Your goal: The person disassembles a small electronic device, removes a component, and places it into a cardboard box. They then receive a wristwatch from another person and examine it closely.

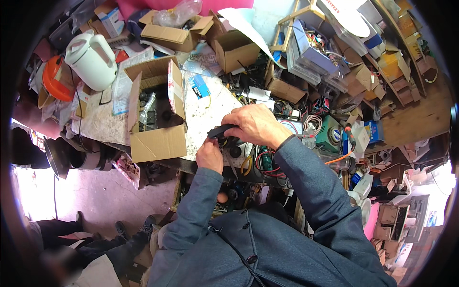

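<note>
Evidently, my right hand (256,124) and left hand (209,157) grip a black part (222,131) between their fingers (231,119) above the worktop (203,112), where a loosened hold could drop it near the yellow-handled pliers (247,163) to their right.

At upper left, the kettle (90,61) is showing smooth, glossy plastic; left of centre, the box (158,144) is showing matt cardboard. Mid-frame, the black piece (220,131) is looking like plastic; at lower centre, the jacket (287,239) is displaying matt cloth.
</note>
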The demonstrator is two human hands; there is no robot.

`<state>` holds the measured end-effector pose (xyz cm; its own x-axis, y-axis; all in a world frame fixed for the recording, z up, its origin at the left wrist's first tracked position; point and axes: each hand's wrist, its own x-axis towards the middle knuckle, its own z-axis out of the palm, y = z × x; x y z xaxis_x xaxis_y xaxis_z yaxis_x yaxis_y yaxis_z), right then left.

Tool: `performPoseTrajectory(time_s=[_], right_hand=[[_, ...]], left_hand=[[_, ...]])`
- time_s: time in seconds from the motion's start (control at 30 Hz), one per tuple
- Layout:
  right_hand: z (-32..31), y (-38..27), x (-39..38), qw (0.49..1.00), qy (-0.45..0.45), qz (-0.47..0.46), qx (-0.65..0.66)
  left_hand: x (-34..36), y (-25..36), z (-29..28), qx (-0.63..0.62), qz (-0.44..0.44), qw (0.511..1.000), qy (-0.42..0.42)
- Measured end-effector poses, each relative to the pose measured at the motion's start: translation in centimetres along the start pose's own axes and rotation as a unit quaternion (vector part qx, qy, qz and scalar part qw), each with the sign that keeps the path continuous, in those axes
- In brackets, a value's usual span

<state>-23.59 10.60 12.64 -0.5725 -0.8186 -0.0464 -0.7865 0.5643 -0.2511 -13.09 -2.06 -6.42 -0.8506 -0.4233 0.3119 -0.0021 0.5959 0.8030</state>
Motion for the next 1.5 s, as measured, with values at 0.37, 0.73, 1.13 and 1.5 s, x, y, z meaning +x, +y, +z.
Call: performPoseTrajectory(time_s=[0.37, 0.73, 1.13, 1.5], right_hand=[[0.0, 0.1, -0.1, 1.0, 0.006, 0.003, 0.007], [0.2, 0.0, -0.1, 1.0, 0.008, 0.002, 0.004], [0.3, 0.0, 0.2, 1.0, 0.001, 0.0, 0.003], [0.1, -0.2, 0.4, 1.0, -0.006, 0.003, 0.0]], left_hand=[[1.4, 0.6, -1.2, -0.081, -0.063, 0.994, -0.035], [2.6, -1.2, -1.3, -0.225, -0.137, 0.961, -0.089], [2.6, -2.0, -2.5, -0.491, -0.253, 0.802, -0.227], [0.5, -1.2, -0.9, -0.488, -0.241, 0.825, -0.151]])
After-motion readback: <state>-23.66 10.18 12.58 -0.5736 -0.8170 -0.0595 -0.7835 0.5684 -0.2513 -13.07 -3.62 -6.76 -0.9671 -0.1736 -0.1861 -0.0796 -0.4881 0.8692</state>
